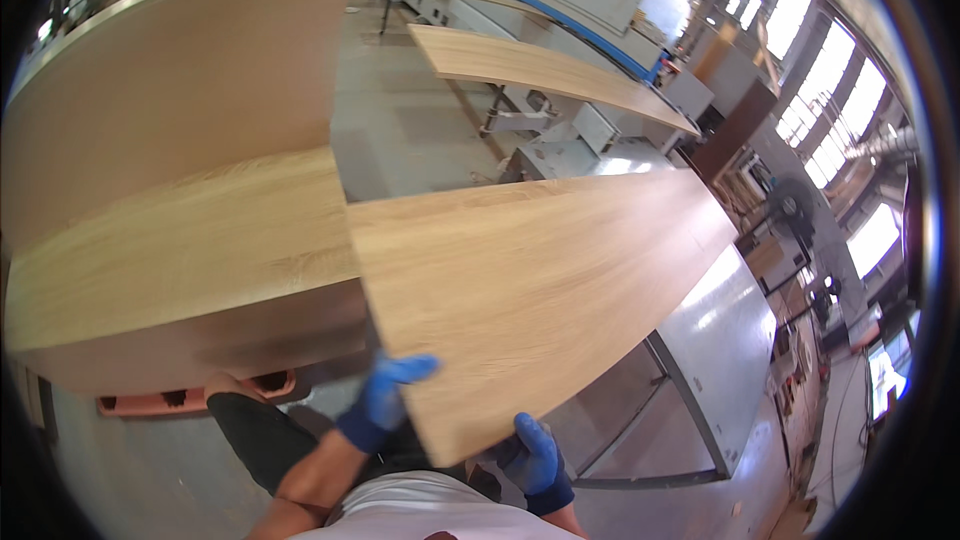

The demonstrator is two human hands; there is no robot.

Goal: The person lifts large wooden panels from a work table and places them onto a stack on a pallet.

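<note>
Gloved left hand (392,390) is closed on a wood-grain board (540,280) at its left end, right hand (535,452) on its near long edge. The long axis runs ahead and rightward, over a metal bench (722,350).

Strong glare from right windows (874,242)

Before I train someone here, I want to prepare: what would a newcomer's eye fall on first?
The large wood-grained board comes first, slanting across the centre. Next, the blue-gloved left hand and right hand hold its near end, vivid against the pale wood. A bulky wood-topped block fills the left side.
</note>
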